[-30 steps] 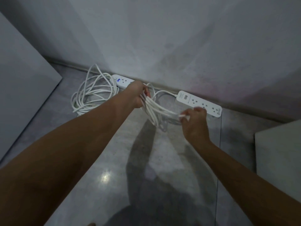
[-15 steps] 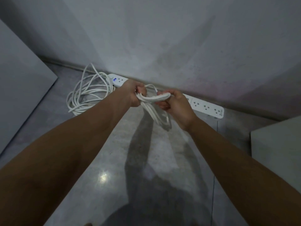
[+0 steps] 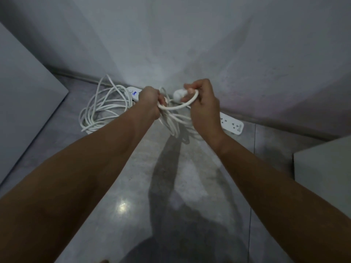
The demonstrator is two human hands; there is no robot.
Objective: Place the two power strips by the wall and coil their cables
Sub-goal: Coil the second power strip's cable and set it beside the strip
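Observation:
Two white power strips lie on the floor against the wall. The left power strip (image 3: 134,92) shows a blue light and is partly hidden behind my left hand. The right power strip (image 3: 232,124) is partly hidden behind my right wrist. A loose coil of white cable (image 3: 102,109) lies on the floor at the left. My left hand (image 3: 150,100) grips a bundle of white cable loops (image 3: 171,120) that hangs below it. My right hand (image 3: 201,99) holds the cable's end with the white plug (image 3: 178,94), raised above the bundle.
A grey panel (image 3: 24,103) leans at the left. A pale box or cabinet corner (image 3: 322,168) stands at the right. The grey wall (image 3: 190,44) meets the polished floor (image 3: 133,177) along a dark skirting line.
My right hand has carried the cable end from near the right strip over to my left hand, then lifted it with the plug above the bundle. My left hand kept its grip.

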